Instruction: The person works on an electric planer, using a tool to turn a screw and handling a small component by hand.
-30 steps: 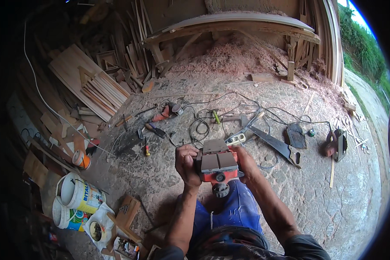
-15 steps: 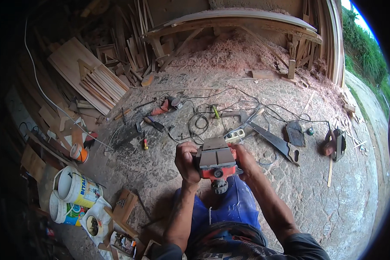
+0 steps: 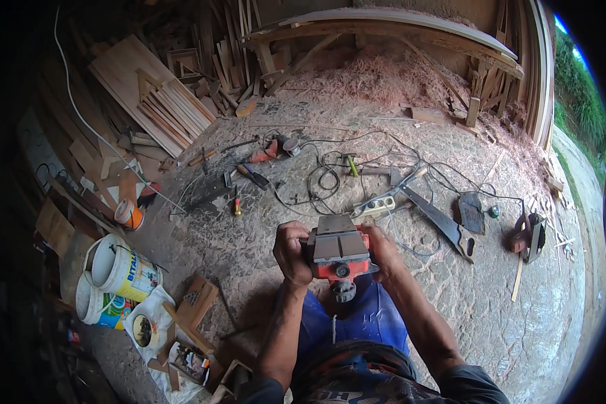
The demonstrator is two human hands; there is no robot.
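I hold a red and black electric hand planer (image 3: 341,248) in front of my lap, turned so its grey metal sole faces up. A cross slot and a lengthwise groove mark the sole, and a black knob points toward me. My left hand (image 3: 292,254) is closed around the planer's left side, thumb up along its edge. On the other side my right hand (image 3: 384,254) grips the red body; its fingers are partly hidden behind the tool. Beyond the planer a white power strip (image 3: 377,205) lies on the floor among dark cables.
A handsaw (image 3: 443,225), a green-handled hammer (image 3: 352,165), an angle grinder (image 3: 273,149) and a screwdriver (image 3: 237,203) lie on the rough floor. White buckets (image 3: 124,269) stand at left. Pink shavings (image 3: 377,77) heap under a long wooden bench (image 3: 384,28). Another power tool (image 3: 533,238) sits at right.
The floor and tools have shifted rightward in the view, as if my head turned slightly left. The planer and both hands stay almost where they were, with the same grip.
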